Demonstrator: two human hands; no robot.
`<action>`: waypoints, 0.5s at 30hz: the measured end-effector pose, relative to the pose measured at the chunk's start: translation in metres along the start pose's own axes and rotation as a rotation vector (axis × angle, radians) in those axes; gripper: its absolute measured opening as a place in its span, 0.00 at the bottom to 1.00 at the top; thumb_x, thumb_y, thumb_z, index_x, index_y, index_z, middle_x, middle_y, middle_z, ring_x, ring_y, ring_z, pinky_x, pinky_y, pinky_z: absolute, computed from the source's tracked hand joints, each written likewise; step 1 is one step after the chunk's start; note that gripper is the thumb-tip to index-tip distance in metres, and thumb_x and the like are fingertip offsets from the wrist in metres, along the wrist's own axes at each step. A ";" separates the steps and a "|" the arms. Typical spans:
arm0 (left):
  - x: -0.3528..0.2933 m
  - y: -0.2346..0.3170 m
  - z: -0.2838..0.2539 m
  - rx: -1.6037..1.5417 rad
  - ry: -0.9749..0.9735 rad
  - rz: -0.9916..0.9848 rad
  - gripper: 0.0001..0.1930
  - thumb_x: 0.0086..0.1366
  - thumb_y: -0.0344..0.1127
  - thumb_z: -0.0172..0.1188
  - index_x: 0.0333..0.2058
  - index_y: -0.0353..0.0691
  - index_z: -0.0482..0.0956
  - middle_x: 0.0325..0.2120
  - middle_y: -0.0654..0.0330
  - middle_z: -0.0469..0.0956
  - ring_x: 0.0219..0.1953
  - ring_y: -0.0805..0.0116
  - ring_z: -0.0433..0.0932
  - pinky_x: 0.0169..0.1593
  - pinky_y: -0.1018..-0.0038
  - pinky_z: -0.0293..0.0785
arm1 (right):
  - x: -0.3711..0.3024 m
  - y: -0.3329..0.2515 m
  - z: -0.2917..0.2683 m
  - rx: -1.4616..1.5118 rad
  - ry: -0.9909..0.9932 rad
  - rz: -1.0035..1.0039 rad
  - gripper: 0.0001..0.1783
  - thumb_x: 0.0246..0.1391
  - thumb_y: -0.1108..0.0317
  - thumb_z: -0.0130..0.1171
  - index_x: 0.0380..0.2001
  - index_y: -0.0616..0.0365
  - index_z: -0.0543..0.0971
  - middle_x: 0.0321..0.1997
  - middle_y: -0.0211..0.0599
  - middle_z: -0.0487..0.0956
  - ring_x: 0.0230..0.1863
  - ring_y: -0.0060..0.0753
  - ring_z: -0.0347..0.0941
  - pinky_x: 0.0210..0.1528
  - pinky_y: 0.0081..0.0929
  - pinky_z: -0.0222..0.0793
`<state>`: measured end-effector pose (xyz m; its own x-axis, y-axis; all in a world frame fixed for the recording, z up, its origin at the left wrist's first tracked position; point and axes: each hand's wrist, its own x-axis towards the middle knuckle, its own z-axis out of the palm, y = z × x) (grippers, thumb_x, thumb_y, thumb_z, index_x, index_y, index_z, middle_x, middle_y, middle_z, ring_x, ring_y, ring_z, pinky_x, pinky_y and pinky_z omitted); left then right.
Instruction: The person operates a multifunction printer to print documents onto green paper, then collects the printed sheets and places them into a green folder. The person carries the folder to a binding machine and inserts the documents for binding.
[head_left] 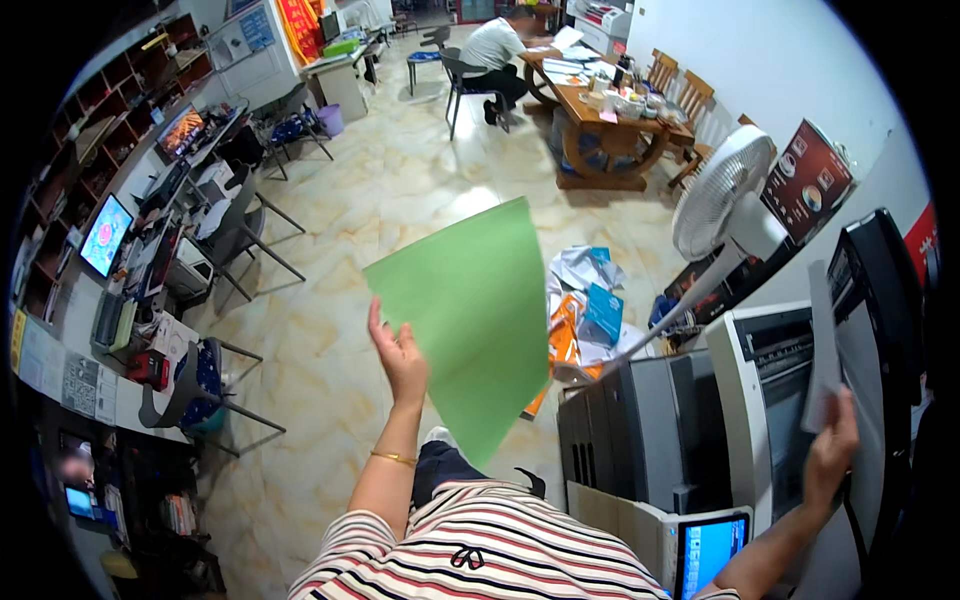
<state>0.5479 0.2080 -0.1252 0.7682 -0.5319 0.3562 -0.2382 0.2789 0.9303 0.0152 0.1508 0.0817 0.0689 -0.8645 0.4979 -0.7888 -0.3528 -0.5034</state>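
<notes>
Your half-curled left hand [402, 365] is edge-pinching a likely light, bendy green sheet [480, 310]; your closed right hand [833, 447] is gripping white paper [820, 350].

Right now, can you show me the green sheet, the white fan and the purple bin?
Green sheet [475, 325], head view: its middle.
White fan [722, 195], head view: its round cage.
Purple bin [331, 121], head view: its side.

We recorded one white fan [725, 190] near the wall; one wooden table [569, 97] with a wheel-shaped base, its top cluttered; slatted wooden chairs [694, 98] behind it; one seated person [492, 48] at its left; blue, orange and white wrappers [603, 314], crumpled, on the marbled floor [310, 330]; one purple bin [330, 121]; one lit monitor [106, 236], left.
</notes>
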 end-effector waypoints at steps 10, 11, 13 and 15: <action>0.151 -0.070 -0.200 -0.335 0.440 -0.186 0.14 0.68 0.27 0.46 0.51 0.34 0.60 0.46 0.54 0.70 0.47 0.66 0.70 0.52 0.71 0.68 | 0.019 -0.242 0.351 0.453 -0.398 -0.150 0.25 0.50 0.87 0.49 0.52 0.59 0.71 0.49 0.46 0.76 0.50 0.36 0.73 0.49 0.24 0.68; 0.166 -0.065 -0.212 -0.350 0.442 -0.189 0.12 0.68 0.28 0.46 0.49 0.34 0.62 0.44 0.56 0.71 0.45 0.68 0.71 0.51 0.71 0.68 | 0.018 -0.257 0.392 0.500 -0.446 -0.213 0.19 0.50 0.86 0.50 0.45 0.61 0.76 0.44 0.44 0.77 0.45 0.33 0.75 0.45 0.22 0.68; 0.199 -0.043 -0.197 -0.334 0.451 -0.128 0.09 0.69 0.31 0.47 0.44 0.35 0.64 0.41 0.59 0.71 0.42 0.71 0.70 0.48 0.73 0.68 | 0.013 -0.299 0.463 0.521 -0.525 -0.303 0.16 0.50 0.84 0.52 0.43 0.62 0.76 0.38 0.41 0.77 0.41 0.34 0.75 0.43 0.22 0.69; 0.224 -0.035 -0.174 -0.287 0.419 -0.097 0.09 0.69 0.35 0.48 0.41 0.36 0.65 0.38 0.61 0.71 0.40 0.74 0.68 0.45 0.75 0.67 | 0.004 -0.346 0.526 0.574 -0.639 -0.446 0.24 0.49 0.79 0.57 0.52 0.61 0.70 0.48 0.50 0.72 0.50 0.49 0.70 0.52 0.33 0.66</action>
<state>0.8316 0.2182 -0.0930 0.9647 -0.2168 0.1494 -0.0268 0.4834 0.8750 0.6095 0.0815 -0.1134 0.7424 -0.5807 0.3342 -0.2029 -0.6703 -0.7138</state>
